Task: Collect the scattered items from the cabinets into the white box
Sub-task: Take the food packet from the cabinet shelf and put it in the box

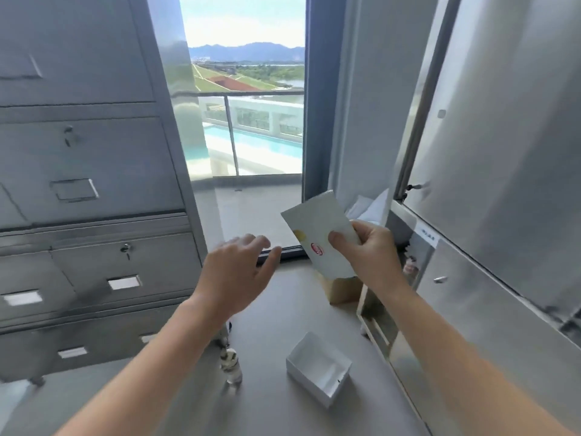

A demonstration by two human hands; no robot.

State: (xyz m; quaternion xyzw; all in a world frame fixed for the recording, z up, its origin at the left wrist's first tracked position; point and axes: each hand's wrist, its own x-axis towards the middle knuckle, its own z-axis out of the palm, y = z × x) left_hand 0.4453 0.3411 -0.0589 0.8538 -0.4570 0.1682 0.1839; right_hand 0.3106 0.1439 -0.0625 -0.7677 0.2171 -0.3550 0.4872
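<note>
Packet (317, 234), pinched at one edge by the right hand (371, 250), is held just outside the right cabinet (471, 294), above the open white box (314, 388). The left hand (235, 272) hovers spread and empty, likely to steady the drop.

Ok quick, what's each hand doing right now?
Left hand: open, holding nothing.
Right hand: gripping a white packet.
</note>
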